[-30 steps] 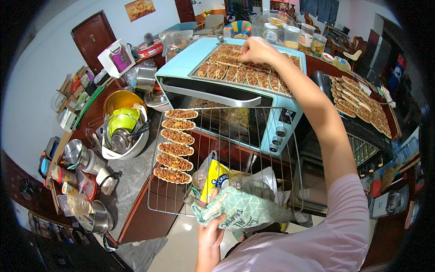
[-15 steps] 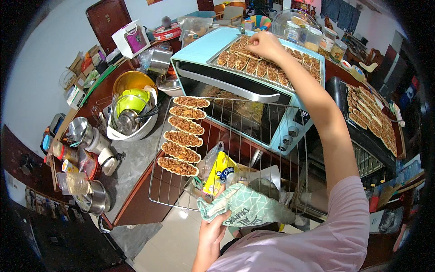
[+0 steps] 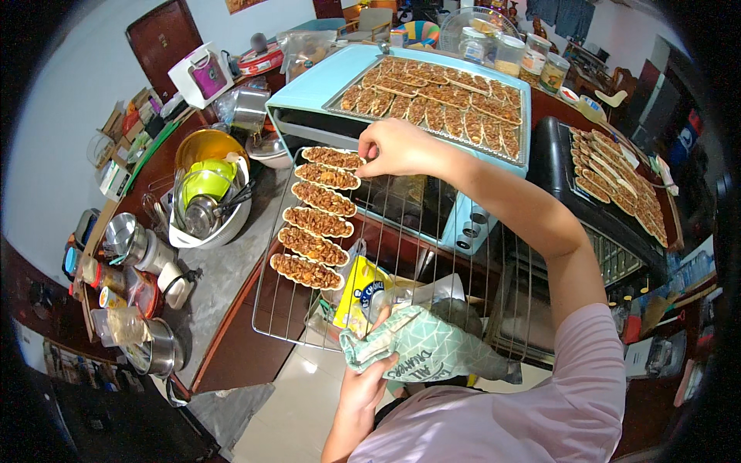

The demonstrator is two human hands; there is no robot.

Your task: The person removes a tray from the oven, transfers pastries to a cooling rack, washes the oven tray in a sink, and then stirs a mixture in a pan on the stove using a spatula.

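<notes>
A wire rack (image 3: 432, 309) carries a column of long, boat-shaped, nut-topped pastries (image 3: 323, 199) along its left side. My right hand (image 3: 397, 150) reaches across the rack, thumb and fingers pinched at the right end of the farthest pastry boat. At the rack's near edge, my left hand (image 3: 367, 390) is closed around a mint-green printed cloth (image 3: 424, 343). The cloth hides where it meets the wires. Behind the rack stands a light-blue oven (image 3: 309, 92); on its top, a tray (image 3: 463, 142) is covered with rows of similar pastries.
More pastries (image 3: 617, 181) cover the top of a black oven (image 3: 552, 166) at the right. A white basin (image 3: 235, 220) of bowls and pans stands on the left counter. Below the rack shows a yellow bag (image 3: 359, 293). Lidded jars (image 3: 509, 54) line the back.
My right hand has left the tray on the blue oven and come down to the rack's farthest pastry. The piece it was handling now lies on the tray. My left hand keeps its grip.
</notes>
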